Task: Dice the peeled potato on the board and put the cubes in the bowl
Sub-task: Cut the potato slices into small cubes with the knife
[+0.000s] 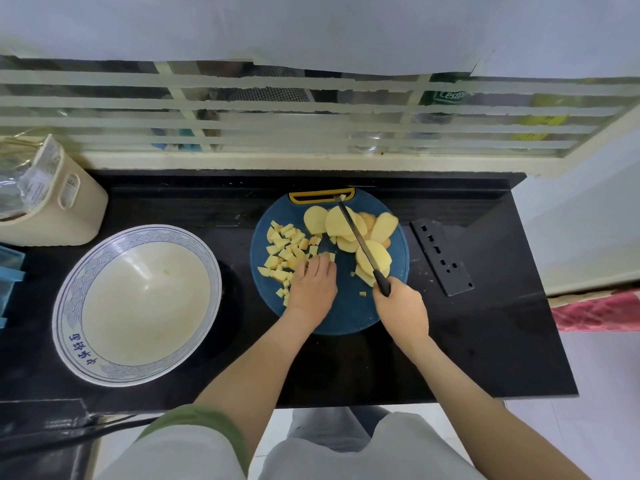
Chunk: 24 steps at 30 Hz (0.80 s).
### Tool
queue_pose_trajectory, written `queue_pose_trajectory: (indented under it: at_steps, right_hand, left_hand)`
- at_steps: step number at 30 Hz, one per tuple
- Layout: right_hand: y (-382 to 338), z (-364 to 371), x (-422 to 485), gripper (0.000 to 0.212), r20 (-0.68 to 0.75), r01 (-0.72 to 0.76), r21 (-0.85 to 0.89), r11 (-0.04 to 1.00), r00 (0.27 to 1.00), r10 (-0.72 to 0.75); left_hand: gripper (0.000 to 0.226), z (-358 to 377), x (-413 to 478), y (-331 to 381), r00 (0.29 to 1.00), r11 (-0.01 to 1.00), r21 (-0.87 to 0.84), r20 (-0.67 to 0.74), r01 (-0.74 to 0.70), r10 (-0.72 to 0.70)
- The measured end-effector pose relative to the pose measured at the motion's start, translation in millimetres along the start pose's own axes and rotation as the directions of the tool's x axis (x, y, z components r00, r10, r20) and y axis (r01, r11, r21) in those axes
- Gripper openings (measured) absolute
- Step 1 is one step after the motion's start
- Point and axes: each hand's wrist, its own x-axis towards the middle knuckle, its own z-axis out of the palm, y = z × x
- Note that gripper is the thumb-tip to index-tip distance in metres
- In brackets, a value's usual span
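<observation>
Has cubes (287,244) heaped on the board (349,317) at the left hand's (313,285) fingertips, fingers bent onto them; cannot tell whether gripping or only touching. Has slices (337,221) fanned just beyond the right hand (401,306), under the knife (356,233). Grips the handle firmly, blade running away and leftward over the slices. Puts the bowl (138,306) left of the left hand, the nearer hand for moving cubes.

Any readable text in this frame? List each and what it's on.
"Cest": white letters on a green label behind the window bars; the rest is hidden.
Blue characters on the rim of the bowl: upside down to the camera, not legible.
Print on the foil pack in the cream bin: too blurred.
</observation>
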Motion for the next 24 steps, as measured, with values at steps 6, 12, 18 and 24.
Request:
queue_pose_trajectory:
  at_steps: [6, 12, 18, 24]
  right_hand:
    - [-1.0, -4.3, 3.3, 0.029, -0.026, -0.022, 0.072, 0.997, 0.999, 0.024]
    - [1.0, -9.3, 7.3, 0.032, -0.053, -0.013, 0.090, 0.996, 0.998, 0.018]
    - [3.1, -9.5, 9.9, 0.034, -0.054, -0.009, 0.093, 0.996, 0.998, 0.014]
    - [5.5, -12.5, 12.3, 0.033, -0.052, -0.019, 0.090, 0.996, 0.998, 0.024]
  left_hand:
    - [0.046, -1.8, 7.1, 1.3, 0.988, 0.981, -0.115, -0.010, -0.156, 0.156]
    - [0.036, -11.7, 17.0, 13.9, 0.984, 0.978, -0.132, 0.064, -0.159, 0.169]
    - [0.030, -18.3, 22.5, 35.1, 0.967, 0.971, -0.225, 0.221, -0.075, 0.126]
    - [0.036, -23.9, 23.7, 14.6, 0.952, 0.996, -0.059, 0.302, 0.064, -0.043]
